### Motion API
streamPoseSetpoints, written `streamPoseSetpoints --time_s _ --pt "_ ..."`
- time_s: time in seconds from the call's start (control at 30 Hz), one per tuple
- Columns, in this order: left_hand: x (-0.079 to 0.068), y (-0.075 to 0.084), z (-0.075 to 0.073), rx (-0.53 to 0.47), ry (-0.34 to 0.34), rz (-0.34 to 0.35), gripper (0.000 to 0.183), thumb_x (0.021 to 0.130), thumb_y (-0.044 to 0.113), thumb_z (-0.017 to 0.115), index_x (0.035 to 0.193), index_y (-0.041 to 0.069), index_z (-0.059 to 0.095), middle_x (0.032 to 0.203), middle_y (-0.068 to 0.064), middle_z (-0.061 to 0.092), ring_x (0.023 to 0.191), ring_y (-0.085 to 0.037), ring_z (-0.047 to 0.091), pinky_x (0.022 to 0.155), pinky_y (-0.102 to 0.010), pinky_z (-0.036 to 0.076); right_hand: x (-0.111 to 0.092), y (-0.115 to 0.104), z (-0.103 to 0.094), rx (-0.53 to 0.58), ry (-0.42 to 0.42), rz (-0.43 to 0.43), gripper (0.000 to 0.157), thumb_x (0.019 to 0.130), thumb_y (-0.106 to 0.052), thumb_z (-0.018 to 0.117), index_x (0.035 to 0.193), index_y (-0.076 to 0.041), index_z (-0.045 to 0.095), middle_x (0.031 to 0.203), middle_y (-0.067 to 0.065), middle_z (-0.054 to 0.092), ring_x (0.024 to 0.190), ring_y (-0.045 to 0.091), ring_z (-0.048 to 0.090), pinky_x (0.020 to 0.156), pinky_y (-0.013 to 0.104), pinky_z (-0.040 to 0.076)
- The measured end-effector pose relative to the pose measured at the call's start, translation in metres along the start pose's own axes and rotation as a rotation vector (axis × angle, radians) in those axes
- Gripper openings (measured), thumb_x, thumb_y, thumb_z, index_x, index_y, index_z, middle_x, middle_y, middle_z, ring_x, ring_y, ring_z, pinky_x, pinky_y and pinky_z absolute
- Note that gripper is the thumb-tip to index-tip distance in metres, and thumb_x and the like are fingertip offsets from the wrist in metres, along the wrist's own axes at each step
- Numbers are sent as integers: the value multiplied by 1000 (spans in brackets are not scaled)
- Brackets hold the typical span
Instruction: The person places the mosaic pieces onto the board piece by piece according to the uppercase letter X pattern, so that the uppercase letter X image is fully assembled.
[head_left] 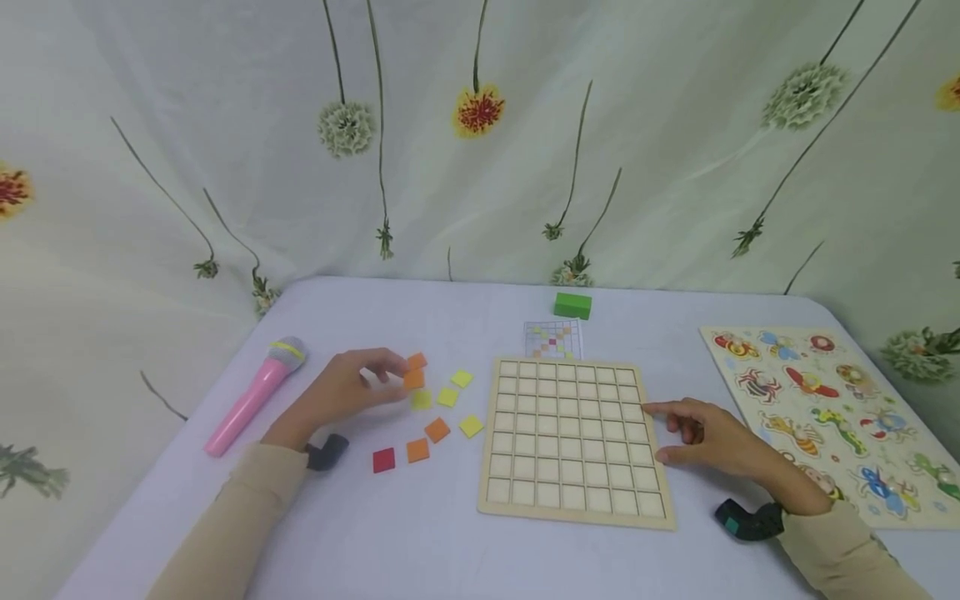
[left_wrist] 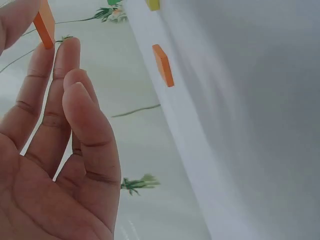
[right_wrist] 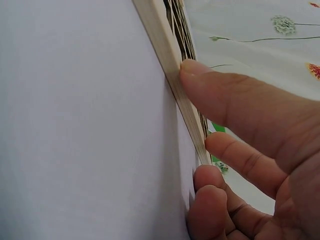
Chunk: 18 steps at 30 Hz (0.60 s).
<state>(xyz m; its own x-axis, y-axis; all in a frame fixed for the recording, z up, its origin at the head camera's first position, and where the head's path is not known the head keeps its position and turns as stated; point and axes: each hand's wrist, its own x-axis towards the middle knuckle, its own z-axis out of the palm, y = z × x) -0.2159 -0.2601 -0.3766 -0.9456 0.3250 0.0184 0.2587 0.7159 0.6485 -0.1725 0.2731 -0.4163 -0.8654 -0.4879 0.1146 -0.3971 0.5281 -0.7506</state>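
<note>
My left hand (head_left: 347, 385) pinches a small orange tile (left_wrist: 46, 25) between the thumb and fingertips, at the far left of the loose tiles. Another orange tile (left_wrist: 163, 65) lies on the table close by, and a yellow tile (head_left: 422, 400) is just below the fingers in the head view. In the middle lies a square wooden grid board (head_left: 572, 427) with a raised rim. Beside its right edge is my right hand (head_left: 708, 435); the thumb and index fingertip touch the rim, while the other fingers curl loosely.
Yellow, orange and red tiles (head_left: 383, 460) are scattered left of the board. Behind it lie a pattern card (head_left: 553, 340) and a green block (head_left: 573, 305). A pink toy microphone (head_left: 257, 397) lies far left; an insect picture puzzle (head_left: 828, 417) is at the right.
</note>
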Motion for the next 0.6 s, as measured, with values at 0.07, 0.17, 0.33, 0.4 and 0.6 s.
streamPoseSetpoints --time_s 0.07,0.17,0.33,0.4,0.6 --pt "2 4 0 0 5 20 32 96 26 84 124 15 76 117 2 75 109 -24 62 92 -42 55 0 1 -1 -2 1 -4 60 85 -4 90 137 11 65 96 2 53 74 10 45 64 26 40" --pt "6 10 1 -1 11 48 31 95 24 85 123 14 76 116 1 76 107 -24 62 90 -42 55 0 1 -1 -7 7 -1 60 85 -3 90 137 12 65 96 1 52 74 10 45 64 26 39" --pt "11 20 4 -3 13 26 31 94 25 86 123 18 78 116 3 75 104 -24 61 84 -39 54 0 3 1 -5 8 -10 60 84 -1 90 137 12 65 97 1 52 74 11 44 63 26 38" --pt "13 23 6 3 13 23 31 93 24 87 123 19 78 114 3 75 102 -24 61 81 -38 53 0 4 1 -2 7 -16 60 83 0 90 137 12 64 97 1 52 73 12 44 63 26 38" --pt "20 30 10 14 16 96 31 91 17 88 120 15 79 106 1 76 92 -22 63 77 -37 53 0 2 2 -4 9 -13 59 84 -1 90 136 12 65 96 0 52 73 11 44 63 26 39"
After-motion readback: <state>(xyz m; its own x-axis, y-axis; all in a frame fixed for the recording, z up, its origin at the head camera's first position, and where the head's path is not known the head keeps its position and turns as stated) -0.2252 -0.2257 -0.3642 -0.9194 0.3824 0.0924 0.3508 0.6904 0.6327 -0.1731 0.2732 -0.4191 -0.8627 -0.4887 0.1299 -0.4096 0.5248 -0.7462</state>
